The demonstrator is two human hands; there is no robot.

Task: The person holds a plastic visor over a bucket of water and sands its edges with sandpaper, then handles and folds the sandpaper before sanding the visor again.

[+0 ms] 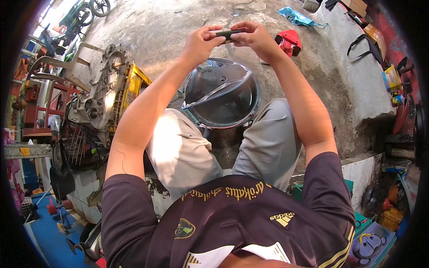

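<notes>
Out in front of me, my left hand (199, 42) and my right hand (255, 40) pinch opposite ends of a small dark strip (228, 35). It looks rolled or folded, with a lighter lower edge; its exact kind cannot be made out. Both hands are closed, thumbs below and fingers above. Just nearer to me, between my knees, stands a round black basin (258, 99) holding dark liquid. A glossy dark curved panel (203, 85) with a hole and pale stripes leans in it, partly over the rim. Neither hand touches the panel or basin.
A red plastic part (289, 42) and a blue cloth (298, 17) lie on the concrete floor at the right. To the left stand a metal engine casing (107, 82), a yellow crate (135, 85) and a chair (62, 62). A raised concrete ledge (353, 76) runs along the right.
</notes>
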